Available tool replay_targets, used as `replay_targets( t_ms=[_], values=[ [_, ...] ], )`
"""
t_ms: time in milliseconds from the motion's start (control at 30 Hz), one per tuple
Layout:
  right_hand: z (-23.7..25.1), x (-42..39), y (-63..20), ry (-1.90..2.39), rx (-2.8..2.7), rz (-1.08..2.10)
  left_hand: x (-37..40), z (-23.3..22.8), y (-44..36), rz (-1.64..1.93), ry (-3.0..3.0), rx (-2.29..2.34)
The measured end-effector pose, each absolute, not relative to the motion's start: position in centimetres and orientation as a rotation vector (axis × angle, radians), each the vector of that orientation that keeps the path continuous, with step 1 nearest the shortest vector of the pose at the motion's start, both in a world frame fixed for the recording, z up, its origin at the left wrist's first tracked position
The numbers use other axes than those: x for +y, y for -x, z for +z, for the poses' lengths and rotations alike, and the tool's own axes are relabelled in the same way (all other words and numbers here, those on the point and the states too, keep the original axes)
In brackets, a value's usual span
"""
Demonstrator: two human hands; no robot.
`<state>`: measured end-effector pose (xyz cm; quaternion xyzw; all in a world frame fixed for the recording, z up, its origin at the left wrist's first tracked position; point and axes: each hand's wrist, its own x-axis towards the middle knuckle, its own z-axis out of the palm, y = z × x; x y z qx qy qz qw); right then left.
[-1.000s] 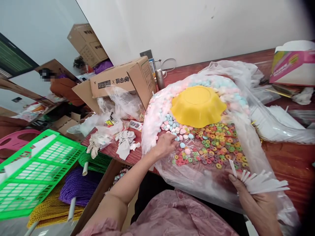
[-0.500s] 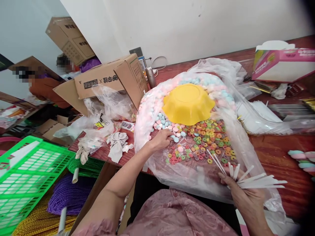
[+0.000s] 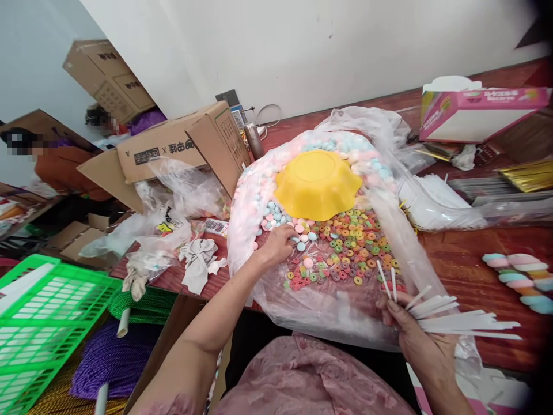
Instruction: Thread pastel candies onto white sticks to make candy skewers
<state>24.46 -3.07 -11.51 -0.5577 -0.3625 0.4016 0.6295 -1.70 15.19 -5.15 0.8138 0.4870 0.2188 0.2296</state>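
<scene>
My left hand (image 3: 280, 246) is at the near edge of a pile of small round pink, blue and white candies (image 3: 276, 214). Its fingers are curled together against the candies, and what lies between the fingertips is hidden. In my right hand (image 3: 425, 340) is a fanned bundle of white lollipop sticks (image 3: 469, 321), with two of them standing up by the thumb. Several colourful ring-shaped candies (image 3: 352, 248) lie between the hands on a clear plastic sheet (image 3: 319, 314). Behind them an upturned yellow scalloped bowl (image 3: 318, 181) rests among pastel marshmallows (image 3: 254, 183).
An open cardboard box (image 3: 168, 141) and crumpled cloths (image 3: 199, 262) are at the left. Skewered marshmallows (image 3: 521, 279) lie at the right, below a pink-and-white carton (image 3: 479, 112). A green basket (image 3: 52, 323) stands by purple cord (image 3: 116, 354). Another person (image 3: 60, 167) is at the far left.
The view has shifted slightly to the right. My left fingers have curled in at the candies. My right hand has turned a little, its two upright sticks now steeper.
</scene>
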Motion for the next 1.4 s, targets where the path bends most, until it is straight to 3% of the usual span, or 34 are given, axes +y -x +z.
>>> replay_targets(
  t_ms=[267,433,533,867,1167,1400],
  values=[
    [-10.7,-3.2,-24.3,1.314,-0.855,0.900,12.8,-6.1,1.3,0.722,-2.215,1.388],
    [-10.9,-3.2,-24.2,1.375,-1.078,0.783,9.0,-5.0,1.2,1.078,-1.440,1.153],
    [-10.9,-3.3,-23.5,1.345,-1.385,0.664,6.9,-4.2,0.7,1.111,-1.083,0.963],
    [-7.7,-2.7,-21.3,1.172,-1.793,0.428,5.4,-3.4,-0.3,1.213,-0.811,0.819],
    [-6.8,-3.0,-21.0,1.211,-1.874,0.432,4.8,-4.4,-0.8,1.445,-1.048,0.918],
    [-6.9,-3.4,-20.6,1.278,-1.848,0.543,4.2,-4.7,-0.4,1.617,-1.784,1.047]
  ],
)
